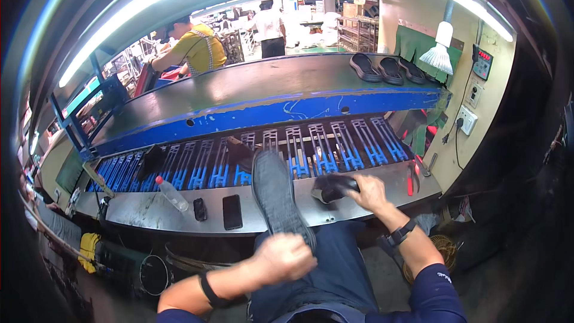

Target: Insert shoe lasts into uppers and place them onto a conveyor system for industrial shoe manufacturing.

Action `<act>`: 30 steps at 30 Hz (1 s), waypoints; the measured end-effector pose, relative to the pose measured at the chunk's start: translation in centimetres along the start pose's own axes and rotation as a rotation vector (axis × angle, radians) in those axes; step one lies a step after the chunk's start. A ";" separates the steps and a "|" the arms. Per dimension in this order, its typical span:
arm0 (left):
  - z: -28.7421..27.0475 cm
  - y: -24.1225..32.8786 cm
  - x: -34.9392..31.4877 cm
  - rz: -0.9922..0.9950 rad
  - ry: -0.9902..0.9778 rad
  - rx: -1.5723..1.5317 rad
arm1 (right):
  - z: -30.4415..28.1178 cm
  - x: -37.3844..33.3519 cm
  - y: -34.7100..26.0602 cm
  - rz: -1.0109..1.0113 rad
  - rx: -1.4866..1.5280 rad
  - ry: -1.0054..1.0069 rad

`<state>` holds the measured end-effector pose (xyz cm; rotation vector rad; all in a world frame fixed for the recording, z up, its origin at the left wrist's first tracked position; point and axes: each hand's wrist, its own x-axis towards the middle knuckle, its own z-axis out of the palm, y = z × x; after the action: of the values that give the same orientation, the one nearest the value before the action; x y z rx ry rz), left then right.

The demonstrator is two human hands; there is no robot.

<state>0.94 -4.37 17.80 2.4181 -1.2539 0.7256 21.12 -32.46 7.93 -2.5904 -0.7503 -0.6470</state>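
Note:
My left hand (284, 257) is closed round the near end of a long dark grey shoe sole (275, 188). The sole stands tilted above my lap and reaches over the metal table edge, its broad textured face showing. To its right, my right hand (369, 193) grips a small black piece (330, 189), perhaps a shoe upper, blurred by motion just over the metal edge. Its exact kind cannot be made out. Behind the sole, dark pieces (240, 153) rest on a row of blue-ended metal racks (323, 154).
On the metal ledge (155, 212) lie a clear bottle with a red cap (172, 194), a small black object (200, 209), a phone (232, 212) and red-handled pliers (411, 180). Several black soles (390, 70) sit on the upper shelf (263, 84). A white brush-like fixture (441, 48) hangs at right.

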 end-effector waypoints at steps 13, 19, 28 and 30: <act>10.9 -6.3 -14.8 -1.019 0.592 0.229 | 0.0 -9.3 -5.6 0.372 1.258 -0.179; 15.3 -12.5 -19.2 -1.326 0.439 -1.115 | 0.2 -14.7 -9.6 0.652 2.166 -0.350; 2.4 -4.1 -12.2 -0.887 0.425 -1.946 | 5.3 -21.6 -9.1 1.046 2.247 -0.471; 2.2 -2.3 -12.0 -0.967 0.435 -1.726 | 5.5 -21.9 -9.0 1.105 2.262 -0.405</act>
<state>-2.37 3.72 9.03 0.9667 -0.0917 -0.1954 1.30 -31.67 -6.04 -0.5351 0.1675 0.7780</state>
